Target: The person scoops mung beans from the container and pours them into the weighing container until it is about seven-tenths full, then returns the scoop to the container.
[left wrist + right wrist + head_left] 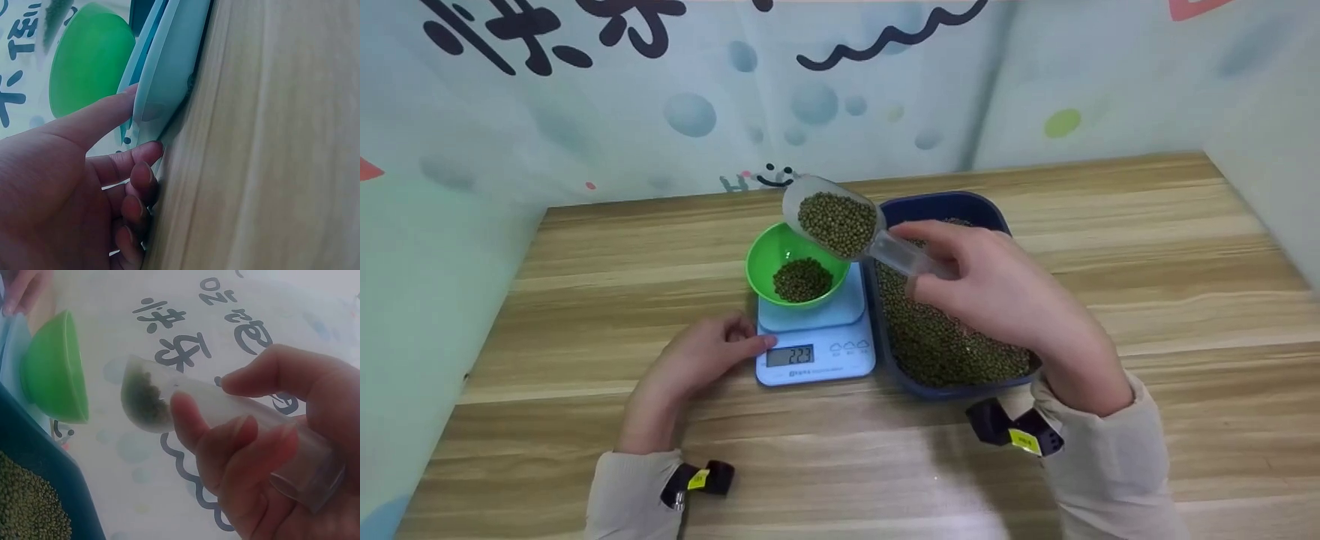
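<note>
The right hand (pixel 997 281) clamps its fingers round the scoop (pixel 894 253), beans (pixel 840 223) above the bowl (pixel 761 262); I'd tilt low and slowly, eyeing the display (pixel 790 355). The left hand (pixel 701 352) rests its thumb on the scale (pixel 829 367), other fingers loosely curled.

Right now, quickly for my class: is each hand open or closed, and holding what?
Left hand: open, touching the scale.
Right hand: closed, holding the clear scoop.

— Right hand (pixel 1001 289)?
— From my remote station, I see it gripping a loaded scoop (pixel 895 252) near the green bowl (pixel 763 259) on the scale (pixel 844 366)
— Left hand (pixel 706 351)?
— Touching the scale, opposite the tub (pixel 941 208) of beans (pixel 941 337)
</note>
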`<action>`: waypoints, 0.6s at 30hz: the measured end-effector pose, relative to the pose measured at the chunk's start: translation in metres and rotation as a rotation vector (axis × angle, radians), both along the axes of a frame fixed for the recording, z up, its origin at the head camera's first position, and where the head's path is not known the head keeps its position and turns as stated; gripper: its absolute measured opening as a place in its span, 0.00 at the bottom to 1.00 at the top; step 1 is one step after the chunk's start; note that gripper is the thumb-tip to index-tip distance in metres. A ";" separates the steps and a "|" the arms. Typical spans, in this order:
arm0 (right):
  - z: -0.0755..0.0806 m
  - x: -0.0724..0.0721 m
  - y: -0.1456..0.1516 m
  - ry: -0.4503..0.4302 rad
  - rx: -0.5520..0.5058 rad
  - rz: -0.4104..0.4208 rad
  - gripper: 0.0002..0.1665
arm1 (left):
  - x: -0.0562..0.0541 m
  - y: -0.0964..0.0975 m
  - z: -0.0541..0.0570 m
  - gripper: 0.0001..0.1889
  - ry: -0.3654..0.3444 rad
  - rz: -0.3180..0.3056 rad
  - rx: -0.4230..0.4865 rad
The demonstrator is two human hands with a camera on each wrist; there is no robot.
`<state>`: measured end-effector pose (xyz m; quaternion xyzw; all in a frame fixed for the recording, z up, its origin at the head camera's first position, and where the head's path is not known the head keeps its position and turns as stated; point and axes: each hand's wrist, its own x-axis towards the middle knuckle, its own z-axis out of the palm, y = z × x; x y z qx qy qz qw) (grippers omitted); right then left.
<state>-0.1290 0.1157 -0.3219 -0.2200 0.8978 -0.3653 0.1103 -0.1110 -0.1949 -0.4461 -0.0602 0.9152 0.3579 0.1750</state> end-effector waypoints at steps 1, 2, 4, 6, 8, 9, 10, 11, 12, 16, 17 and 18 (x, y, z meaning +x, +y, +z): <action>0.000 0.000 0.000 -0.012 -0.001 0.003 0.30 | 0.000 0.000 0.000 0.26 0.000 0.001 0.000; 0.000 0.000 0.000 -0.023 -0.007 0.010 0.29 | 0.000 0.000 0.000 0.26 0.005 -0.003 -0.004; -0.001 0.000 0.001 -0.032 -0.020 0.027 0.29 | 0.000 0.000 -0.001 0.26 0.019 -0.014 -0.012; -0.001 0.000 0.002 -0.031 -0.037 0.050 0.28 | 0.000 0.000 -0.001 0.26 0.033 -0.027 -0.024; -0.002 0.000 0.002 -0.027 -0.048 0.071 0.28 | -0.001 0.000 -0.002 0.26 0.045 -0.038 -0.035; -0.002 -0.001 0.003 -0.024 -0.050 0.078 0.27 | -0.001 -0.001 -0.002 0.26 0.045 -0.036 -0.035; -0.002 -0.001 0.003 -0.021 -0.050 0.084 0.27 | -0.001 -0.001 -0.002 0.26 0.044 -0.036 -0.034; -0.002 -0.001 0.003 -0.018 -0.050 0.089 0.27 | -0.001 -0.001 -0.002 0.26 0.042 -0.035 -0.033; -0.002 0.000 0.003 -0.016 -0.047 0.093 0.27 | -0.001 -0.001 -0.002 0.26 0.039 -0.035 -0.032; -0.002 0.000 0.003 -0.012 -0.037 0.094 0.26 | -0.001 -0.001 -0.002 0.26 0.029 -0.035 -0.031; -0.002 0.000 0.003 -0.009 -0.035 0.094 0.26 | -0.001 -0.001 -0.001 0.26 0.027 -0.035 -0.033; -0.002 0.000 0.003 -0.004 -0.035 0.095 0.26 | -0.001 -0.001 -0.001 0.27 0.026 -0.037 -0.036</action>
